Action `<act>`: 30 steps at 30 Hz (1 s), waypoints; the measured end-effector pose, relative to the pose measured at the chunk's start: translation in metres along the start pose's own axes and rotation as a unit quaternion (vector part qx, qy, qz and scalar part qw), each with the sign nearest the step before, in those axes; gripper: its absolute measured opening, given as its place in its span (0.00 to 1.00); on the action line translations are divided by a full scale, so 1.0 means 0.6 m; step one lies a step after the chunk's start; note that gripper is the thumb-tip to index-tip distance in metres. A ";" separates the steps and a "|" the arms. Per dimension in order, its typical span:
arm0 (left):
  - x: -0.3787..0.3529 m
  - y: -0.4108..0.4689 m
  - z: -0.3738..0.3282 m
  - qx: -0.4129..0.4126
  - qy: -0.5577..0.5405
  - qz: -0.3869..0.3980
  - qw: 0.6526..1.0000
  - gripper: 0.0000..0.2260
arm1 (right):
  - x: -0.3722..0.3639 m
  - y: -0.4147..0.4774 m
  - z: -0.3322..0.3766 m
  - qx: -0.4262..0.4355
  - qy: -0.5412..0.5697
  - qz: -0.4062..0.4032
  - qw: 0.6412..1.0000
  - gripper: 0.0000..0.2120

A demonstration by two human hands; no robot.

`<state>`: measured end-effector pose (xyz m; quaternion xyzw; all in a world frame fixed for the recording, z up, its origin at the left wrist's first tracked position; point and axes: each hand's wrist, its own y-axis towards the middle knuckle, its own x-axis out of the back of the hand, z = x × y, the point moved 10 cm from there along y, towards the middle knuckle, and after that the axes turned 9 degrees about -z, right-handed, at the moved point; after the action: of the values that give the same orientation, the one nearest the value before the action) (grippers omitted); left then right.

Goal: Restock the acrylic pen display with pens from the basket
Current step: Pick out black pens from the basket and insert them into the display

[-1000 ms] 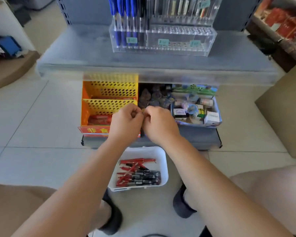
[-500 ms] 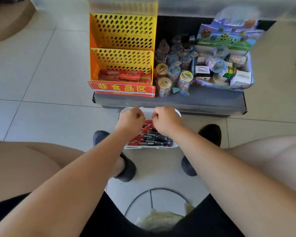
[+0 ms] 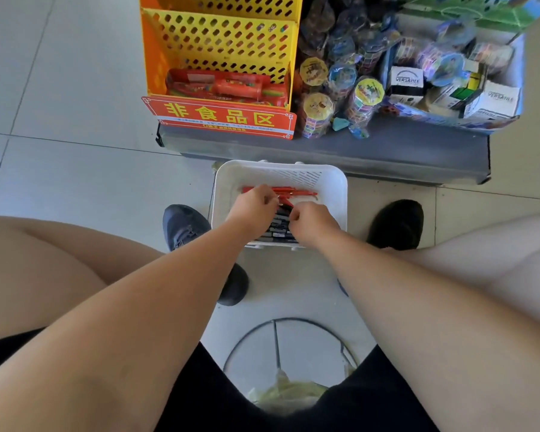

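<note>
The white basket (image 3: 337,188) sits on the floor (image 3: 75,182) against the low shelf (image 3: 387,151). The left hand (image 3: 251,205) and right hand (image 3: 314,224) reach in, fingers (image 3: 270,198) curled (gripping or not, I cannot tell). The red pens (image 3: 296,192) and black pens (image 3: 278,233) lie tangled, so a hasty pull could spill neighbours.

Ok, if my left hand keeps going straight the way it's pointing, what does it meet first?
Most likely the red pens in the white basket: the left hand points forward and down at them and may already touch them; depth is unclear. Past them comes the basket's far wall.
</note>
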<state>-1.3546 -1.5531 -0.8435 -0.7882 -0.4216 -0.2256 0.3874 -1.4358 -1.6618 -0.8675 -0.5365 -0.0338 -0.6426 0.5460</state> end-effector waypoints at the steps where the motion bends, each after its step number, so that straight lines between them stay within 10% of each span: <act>1: -0.007 0.006 0.007 0.008 0.000 0.004 1.000 0.06 | -0.010 0.002 -0.009 -0.011 -0.002 0.009 1.000 0.10; 22: -0.073 0.074 0.106 0.190 -0.035 0.083 0.978 0.11 | -0.075 0.097 -0.032 -0.024 -0.191 0.070 0.979 0.18; 30: -0.053 0.066 0.103 0.216 -0.084 0.041 0.972 0.11 | -0.066 0.105 -0.029 -0.081 0.047 0.020 0.995 0.05</act>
<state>-1.3367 -1.5328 -0.9192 -0.7185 -0.4587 -0.0456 0.5208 -1.4076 -1.6719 -0.9380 -0.5491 0.0548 -0.6565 0.5143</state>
